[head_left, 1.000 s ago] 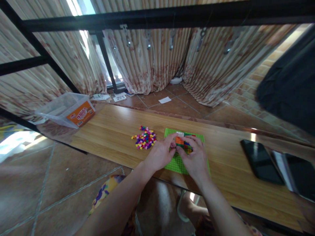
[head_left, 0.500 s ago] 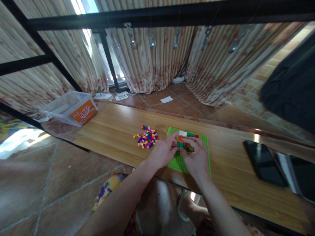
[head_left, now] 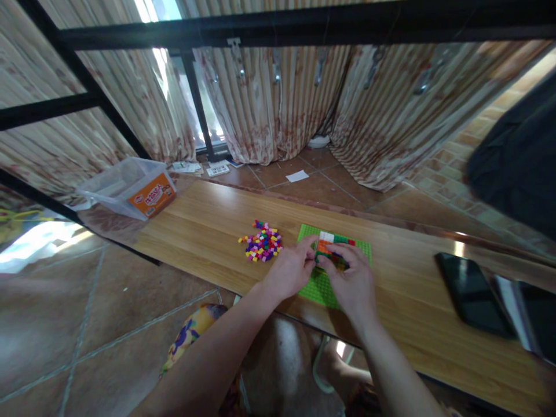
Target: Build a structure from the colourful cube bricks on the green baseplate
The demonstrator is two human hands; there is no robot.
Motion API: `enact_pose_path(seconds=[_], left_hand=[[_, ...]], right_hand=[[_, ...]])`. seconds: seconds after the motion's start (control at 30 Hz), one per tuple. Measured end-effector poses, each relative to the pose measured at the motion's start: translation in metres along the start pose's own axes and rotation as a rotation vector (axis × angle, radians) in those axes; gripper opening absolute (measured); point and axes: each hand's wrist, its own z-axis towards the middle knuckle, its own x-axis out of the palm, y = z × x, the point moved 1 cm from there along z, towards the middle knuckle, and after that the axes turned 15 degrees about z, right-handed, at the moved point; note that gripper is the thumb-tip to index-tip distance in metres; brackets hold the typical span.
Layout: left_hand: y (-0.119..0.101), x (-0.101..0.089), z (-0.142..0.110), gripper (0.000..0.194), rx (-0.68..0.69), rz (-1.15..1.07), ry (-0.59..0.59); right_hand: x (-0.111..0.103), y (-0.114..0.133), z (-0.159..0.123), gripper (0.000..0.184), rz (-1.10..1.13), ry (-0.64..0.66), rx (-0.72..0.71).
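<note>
A green studded baseplate (head_left: pixel 319 291) lies on the wooden table, and a patch of small building bricks (head_left: pixel 326 237) in white, orange, green and red sits on it. My left hand (head_left: pixel 290 271) is at the patch's left edge, its thumb and fingers closed together. Whatever is between those fingertips is hidden. From the right, my right hand (head_left: pixel 354 281) reaches over the bricks, thumb and fingers bent around their near part and touching them. Its fingers cover part of the patch. Left of the plate lies a pile of loose coloured bricks (head_left: pixel 264 243).
A clear plastic box (head_left: pixel 125 188) with an orange label stands at the table's left end. On the right lie a black phone (head_left: pixel 473 295) and another dark flat object (head_left: pixel 538 313). A black metal frame (head_left: pixel 278 26) crosses in front of the curtains.
The view has shifted slightly, so everything sits a little further right. My hands stay at the brick patch, with the right fingers slightly moved over it.
</note>
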Motion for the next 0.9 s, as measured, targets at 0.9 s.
enact_pose_path(seconds=[0.9], left_hand=[[0.064,-0.049,-0.008,0.018,-0.349,0.467,0.043]], right_hand=[[-0.012,-0.008,0.003,0.025,0.13,-0.098,-0.017]])
